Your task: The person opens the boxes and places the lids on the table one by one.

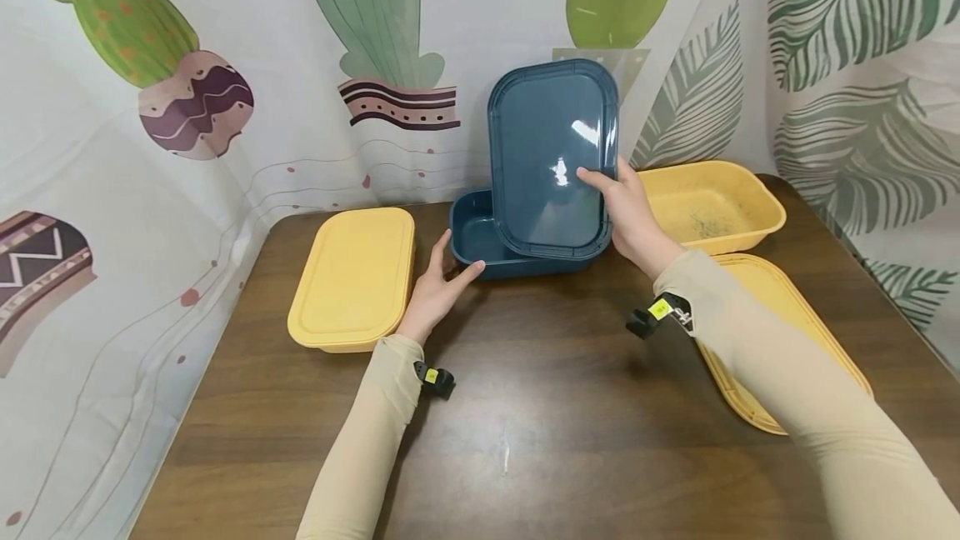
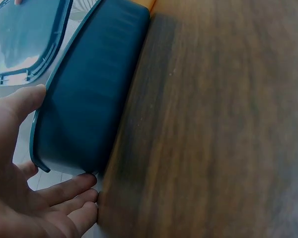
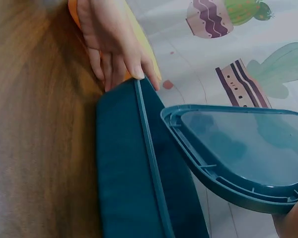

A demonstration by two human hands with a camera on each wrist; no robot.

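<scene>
My right hand (image 1: 636, 222) grips the right edge of a dark blue rectangular lid (image 1: 551, 136), its thumb across the face turned toward me. The lid stands tilted up above a matching blue food container (image 1: 517, 267), overlapping much of its opening in the head view. My left hand (image 1: 431, 294) is at the container's left end, fingers spread. In the left wrist view its thumb (image 2: 27, 101) touches the container's rim and the other fingers (image 2: 72, 191) lie fairly straight by the end wall. Only a corner of the container's inside shows past the lid.
To the left sits a yellow container with its lid on (image 1: 356, 277). An uncovered yellow container (image 1: 708, 198) stands at the back right, with a loose yellow lid (image 1: 780, 307) in front, partly under my right sleeve. A patterned cloth (image 1: 262, 65) hangs behind the wooden table (image 1: 525, 423).
</scene>
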